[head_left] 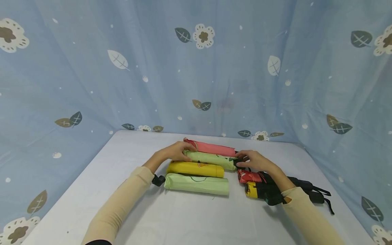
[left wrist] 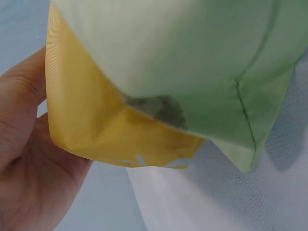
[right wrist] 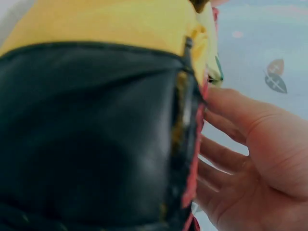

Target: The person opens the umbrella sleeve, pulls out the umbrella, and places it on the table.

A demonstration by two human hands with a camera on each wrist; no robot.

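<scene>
In the head view, the left hand (head_left: 178, 151) grips the left end of a light green folded umbrella (head_left: 211, 160). The right hand (head_left: 256, 160) holds the same umbrella's black right end (head_left: 238, 163), thumb on the near side and fingers on the far side. Behind it lies a pink folded umbrella (head_left: 214, 148); in front lie a yellow one (head_left: 196, 169) and another light green one (head_left: 197, 184). The left wrist view shows the left hand (left wrist: 29, 144) beyond the yellow and near green ends; its fingertips are hidden. In the right wrist view, the right hand's (right wrist: 260, 149) fingertips are hidden.
To the right, under the right forearm, a red-and-black folded umbrella (head_left: 249, 176) and a yellow-and-black one (head_left: 251, 190) lie side by side, straps (head_left: 329, 206) pointing right. A blue patterned curtain (head_left: 196, 68) surrounds the white table (head_left: 196, 221) at the back and sides.
</scene>
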